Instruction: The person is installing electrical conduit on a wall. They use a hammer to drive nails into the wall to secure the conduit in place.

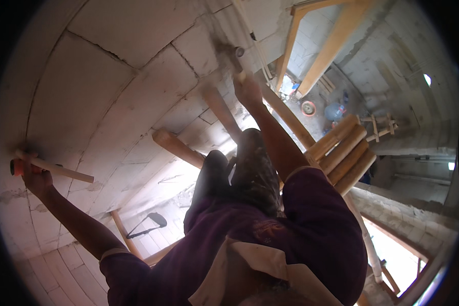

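Observation:
My left hand (35, 178) is raised against the pale block wall (104, 92) on the far left. Its fingers are closed round a thin wooden stick (69, 169), and a red-orange object (18, 167) with a dark round end sits against the same fingers; its kind is unclear. Higher up, near the centre, my right hand (249, 93) grips a hammer (234, 60) by its pale handle. The hammer's head has a round metal face and is smeared by motion, close to the wall's surface.
Two wooden beam ends (176, 146) stick out beside my knees. Several round logs (344, 153) lie at my right. Far below are an orange bucket (308, 108) and a blue container (334, 111). Timber framing (324, 48) rises at upper right; a dark strapped object (157, 220) is lower left.

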`<state>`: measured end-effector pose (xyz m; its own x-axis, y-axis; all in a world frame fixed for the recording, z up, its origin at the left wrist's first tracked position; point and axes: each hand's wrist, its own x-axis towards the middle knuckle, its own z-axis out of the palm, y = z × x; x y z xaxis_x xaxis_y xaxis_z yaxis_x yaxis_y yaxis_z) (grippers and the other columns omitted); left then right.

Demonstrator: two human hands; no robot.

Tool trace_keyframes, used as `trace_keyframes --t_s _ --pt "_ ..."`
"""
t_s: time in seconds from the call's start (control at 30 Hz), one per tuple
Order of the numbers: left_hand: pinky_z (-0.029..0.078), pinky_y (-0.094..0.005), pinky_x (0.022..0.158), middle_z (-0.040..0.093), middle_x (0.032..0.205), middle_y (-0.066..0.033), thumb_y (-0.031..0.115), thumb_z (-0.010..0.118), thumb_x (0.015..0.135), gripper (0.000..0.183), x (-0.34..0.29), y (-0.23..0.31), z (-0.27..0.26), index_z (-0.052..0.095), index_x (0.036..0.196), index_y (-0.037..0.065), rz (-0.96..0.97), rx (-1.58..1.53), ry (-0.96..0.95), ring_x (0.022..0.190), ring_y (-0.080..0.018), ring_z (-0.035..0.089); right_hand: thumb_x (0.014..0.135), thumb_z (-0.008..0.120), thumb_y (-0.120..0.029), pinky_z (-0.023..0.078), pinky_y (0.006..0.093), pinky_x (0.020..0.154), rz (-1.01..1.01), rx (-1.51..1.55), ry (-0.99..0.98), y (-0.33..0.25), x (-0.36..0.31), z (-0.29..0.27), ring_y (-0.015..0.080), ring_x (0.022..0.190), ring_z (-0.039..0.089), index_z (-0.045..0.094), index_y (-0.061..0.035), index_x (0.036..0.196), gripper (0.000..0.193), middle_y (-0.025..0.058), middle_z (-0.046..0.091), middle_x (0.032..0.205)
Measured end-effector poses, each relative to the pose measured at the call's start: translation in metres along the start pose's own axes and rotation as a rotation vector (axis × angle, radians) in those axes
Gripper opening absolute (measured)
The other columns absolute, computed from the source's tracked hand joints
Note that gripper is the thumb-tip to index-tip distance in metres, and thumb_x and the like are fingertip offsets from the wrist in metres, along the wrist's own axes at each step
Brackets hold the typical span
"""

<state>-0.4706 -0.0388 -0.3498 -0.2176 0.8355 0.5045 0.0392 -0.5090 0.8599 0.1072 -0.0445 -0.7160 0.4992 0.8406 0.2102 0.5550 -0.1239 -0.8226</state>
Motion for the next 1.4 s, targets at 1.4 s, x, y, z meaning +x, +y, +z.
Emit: trace_keyframes --t_s 1.4 --pt "0.032 -0.0210 0.046 0.059 0.078 -0.0005 0.020 0.062 0.091 0.036 -0.024 -0.002 0.030 0.053 0.123 0.005 -0.014 -0.008 -0.085 0.057 -0.0046 0.046 0.093 0.057 -0.041 0.054 0.0465 0.055 -0.530 0.102 0.263 -0.206 0.076 -0.127 0.0419 0.061 0.064 0.047 0.0027 0.106 0.047 0.0198 0.060 0.061"
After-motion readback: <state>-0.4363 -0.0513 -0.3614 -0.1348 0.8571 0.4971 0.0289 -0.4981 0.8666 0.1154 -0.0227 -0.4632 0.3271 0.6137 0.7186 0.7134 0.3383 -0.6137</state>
